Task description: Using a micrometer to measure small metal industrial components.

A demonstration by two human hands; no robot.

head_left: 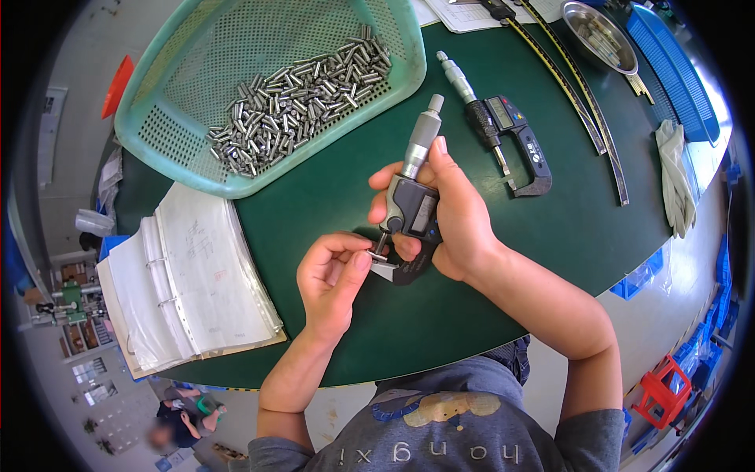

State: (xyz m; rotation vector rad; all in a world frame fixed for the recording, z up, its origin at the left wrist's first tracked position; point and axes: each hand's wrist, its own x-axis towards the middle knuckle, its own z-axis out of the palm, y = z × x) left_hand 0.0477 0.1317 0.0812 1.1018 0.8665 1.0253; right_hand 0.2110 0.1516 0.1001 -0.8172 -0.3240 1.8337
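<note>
My right hand [456, 208] is wrapped round a digital micrometer [412, 203], its silver thimble pointing up and away and its frame toward me. My left hand [332, 285] pinches a small metal pin [378, 256] with thumb and fingertips, at the gap between the micrometer's measuring faces. Fingers partly cover the pin, so I cannot tell whether both faces touch it. Beyond my hands, a green plastic basket [236, 189] holds many short shiny metal pins [291, 110]. A second digital micrometer [503, 130] lies on the green table to the right of my right hand.
An open ring binder [204, 275] lies at the left. Two long calipers [578, 102], a metal bowl [599, 35], a blue basket [676, 71] and white gloves [675, 177] are on the right. A red stool [662, 391] stands on the floor; another person [185, 421] is at lower left.
</note>
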